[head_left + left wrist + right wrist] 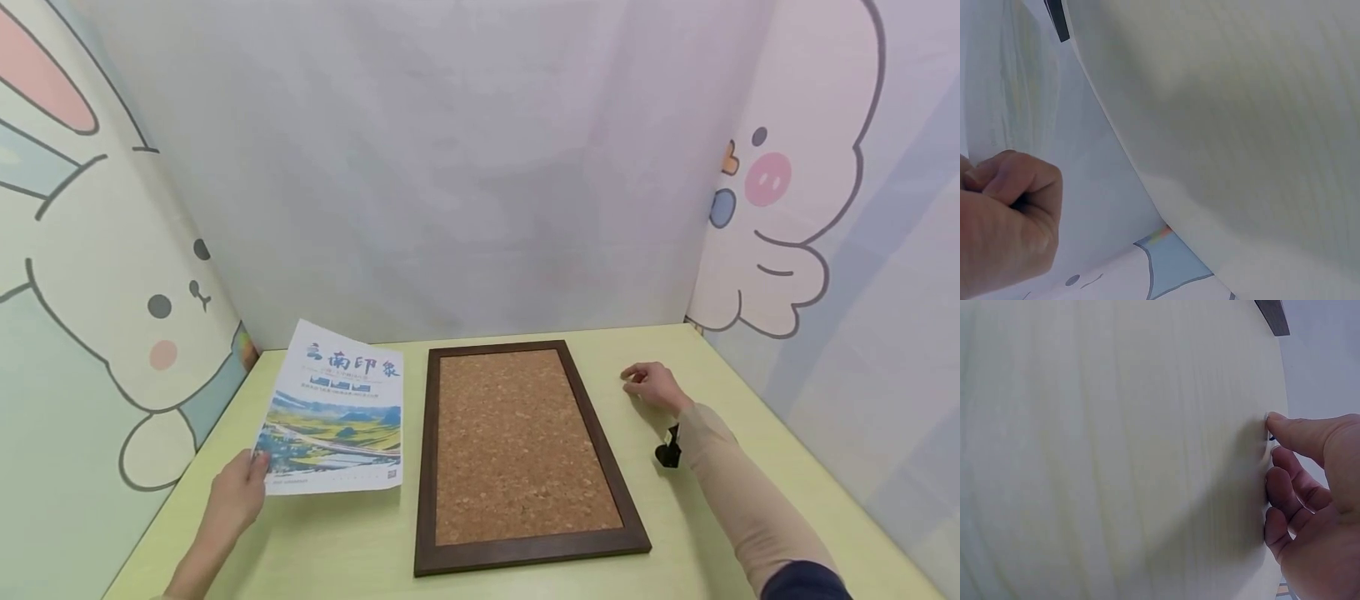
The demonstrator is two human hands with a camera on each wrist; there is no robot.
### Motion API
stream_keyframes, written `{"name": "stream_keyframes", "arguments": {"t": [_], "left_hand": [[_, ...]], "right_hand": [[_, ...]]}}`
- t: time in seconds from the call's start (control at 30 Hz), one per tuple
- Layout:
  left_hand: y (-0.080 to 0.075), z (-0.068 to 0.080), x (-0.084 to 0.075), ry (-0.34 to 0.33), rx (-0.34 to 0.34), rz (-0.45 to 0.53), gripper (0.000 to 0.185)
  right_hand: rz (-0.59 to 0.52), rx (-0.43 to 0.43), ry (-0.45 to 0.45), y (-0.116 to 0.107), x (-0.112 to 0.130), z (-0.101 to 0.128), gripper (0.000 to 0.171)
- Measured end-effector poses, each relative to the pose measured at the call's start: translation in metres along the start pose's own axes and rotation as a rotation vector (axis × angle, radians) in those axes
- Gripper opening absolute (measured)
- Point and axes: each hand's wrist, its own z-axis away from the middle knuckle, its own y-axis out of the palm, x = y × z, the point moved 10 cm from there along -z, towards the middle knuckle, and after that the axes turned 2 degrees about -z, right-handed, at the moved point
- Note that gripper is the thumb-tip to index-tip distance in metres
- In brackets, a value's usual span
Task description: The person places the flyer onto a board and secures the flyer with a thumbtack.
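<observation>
My left hand [238,493] grips a printed poster [337,417] by its lower left corner, tilted up over the table. Blue Chinese characters run across its top above a landscape picture. In the left wrist view the fingers are curled, and the poster [1029,81] is seen beside them. Right of the corkboard, my right hand [654,387] is low at the table. Its thumb and forefinger pinch a small dark-blue thing [1272,438], mostly hidden by the fingertips; the other fingers curl against the tabletop. Between the hands lies the corkboard [517,442] with its dark wooden frame.
The pale yellow-green table [330,550] ends at a plain light backdrop [450,183]. Side walls carry a cartoon rabbit [127,292] on the left and a white cartoon figure [795,217] on the right. A black wrist camera [669,450] hangs under the right wrist.
</observation>
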Motion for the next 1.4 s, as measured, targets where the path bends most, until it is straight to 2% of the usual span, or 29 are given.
{"name": "stream_keyframes", "arguments": {"t": [0.27, 0.5, 1.1, 1.4], "left_hand": [[0.008, 0.002, -0.011, -0.047, 0.024, 0.149, 0.044], [0.020, 0.003, -0.032, -0.034, 0.034, 0.196, 0.041], [0.063, 0.006, -0.081, 0.016, 0.102, 0.320, 0.034], [0.085, 0.007, -0.099, 0.032, 0.143, 0.361, 0.036]], "right_hand": [[-0.008, -0.008, 0.007, -0.001, 0.000, 0.001, 0.022], [-0.016, -0.015, 0.022, -0.003, 0.001, 0.001, 0.019], [-0.018, -0.022, 0.021, -0.002, 0.001, 0.002, 0.017], [-0.017, -0.033, 0.033, -0.004, 0.004, 0.004, 0.017]]}}
